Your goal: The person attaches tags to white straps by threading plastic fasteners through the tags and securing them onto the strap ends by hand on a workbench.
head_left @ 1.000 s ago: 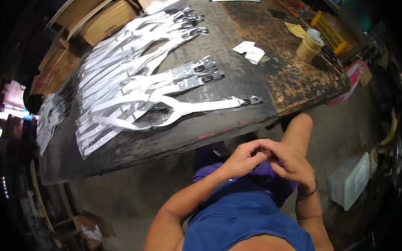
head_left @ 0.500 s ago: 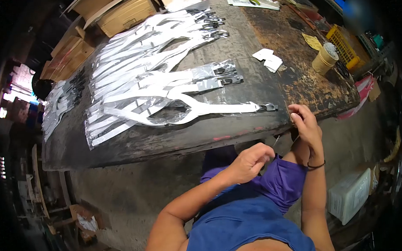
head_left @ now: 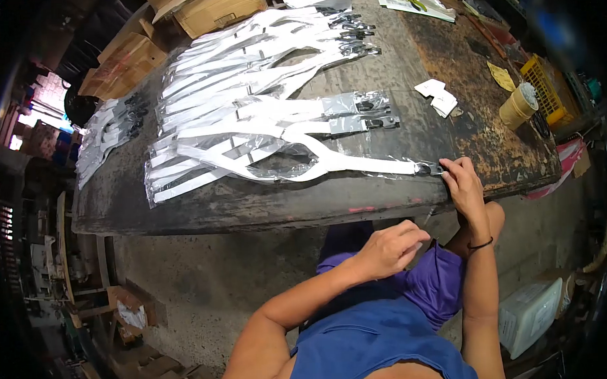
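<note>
- The right hand (head_left: 465,187) reaches to the front edge of the table, back of the hand up, fingers bent. Its fingertips are at the black plastic clip (head_left: 428,168) on the nearest strap. I can't tell if they pinch it.
- The right arm is nearly straight, with a thin black band (head_left: 480,244) on the wrist.
- The left hand (head_left: 391,250) hangs above the lap, near the purple cloth shorts (head_left: 435,282). Its fingers are curled in, close together. I can't tell if they pinch anything. That elbow is bent out to the side.
- The nearest white flat strap (head_left: 366,164) lies on the table in shiny clear plastic. It splits into a loop, and its clip end points at the right hand.
- Behind it, more white straps in clear bags (head_left: 246,78) lie in an overlapping row, black clips all on one side.
- A small grey pile of bagged straps (head_left: 104,139) sits at the left end.
- The big dark worn table (head_left: 204,213) has a brown, scratched part on the right. Small white paper pieces (head_left: 441,101) and a round tan tub (head_left: 517,112) are on it.
- Brown cardboard boxes (head_left: 220,13) stand at the far side, and a yellow plastic crate (head_left: 539,88) is past the tub.
</note>
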Demonstrator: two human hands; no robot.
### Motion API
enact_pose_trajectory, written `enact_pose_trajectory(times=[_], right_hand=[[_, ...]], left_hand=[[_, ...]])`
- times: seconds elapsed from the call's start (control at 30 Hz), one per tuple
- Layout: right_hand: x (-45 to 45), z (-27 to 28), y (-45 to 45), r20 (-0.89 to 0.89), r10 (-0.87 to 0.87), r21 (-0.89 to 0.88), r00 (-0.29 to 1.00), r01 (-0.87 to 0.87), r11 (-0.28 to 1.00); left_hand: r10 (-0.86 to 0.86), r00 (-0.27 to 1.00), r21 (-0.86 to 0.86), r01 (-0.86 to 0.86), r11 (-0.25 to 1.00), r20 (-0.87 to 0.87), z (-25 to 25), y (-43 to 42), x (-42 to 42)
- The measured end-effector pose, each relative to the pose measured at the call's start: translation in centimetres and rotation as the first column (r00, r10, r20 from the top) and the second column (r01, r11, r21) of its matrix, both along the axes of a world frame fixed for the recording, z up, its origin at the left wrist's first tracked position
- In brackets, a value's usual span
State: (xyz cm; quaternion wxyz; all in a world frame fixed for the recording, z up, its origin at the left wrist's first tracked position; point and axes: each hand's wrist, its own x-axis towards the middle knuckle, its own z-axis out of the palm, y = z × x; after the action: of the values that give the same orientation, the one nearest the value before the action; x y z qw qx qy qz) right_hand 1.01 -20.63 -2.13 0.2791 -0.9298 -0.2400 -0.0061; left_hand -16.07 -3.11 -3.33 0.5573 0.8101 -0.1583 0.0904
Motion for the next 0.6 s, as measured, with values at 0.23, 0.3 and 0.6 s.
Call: enact_pose_trajectory(times=[0.23, 0.3, 0.6], right_hand=[[-0.1, -0.6, -0.2, 0.07, -0.001, 0.04, 0.998, -0.001, 0.999], [-0.3, -0.8, -0.1, 0.074, -0.015, 0.063, 0.997, 0.011, 0.998], [-0.5, -1.5, -0.4, 0.11, -0.041, 0.176, 0.993, 0.021, 0.984]], left_hand=[[0.287, 0.94, 0.32, -0.333, 0.887, 0.184, 0.4, 6.0, -0.4], [0.41, 0.872, 0.386, -0.487, 0.783, 0.267, 1.0, 9.3, 0.5], [0.414, 0.895, 0.756, -0.386, 0.528, 0.168, 3.8, 16.9, 4.1]])
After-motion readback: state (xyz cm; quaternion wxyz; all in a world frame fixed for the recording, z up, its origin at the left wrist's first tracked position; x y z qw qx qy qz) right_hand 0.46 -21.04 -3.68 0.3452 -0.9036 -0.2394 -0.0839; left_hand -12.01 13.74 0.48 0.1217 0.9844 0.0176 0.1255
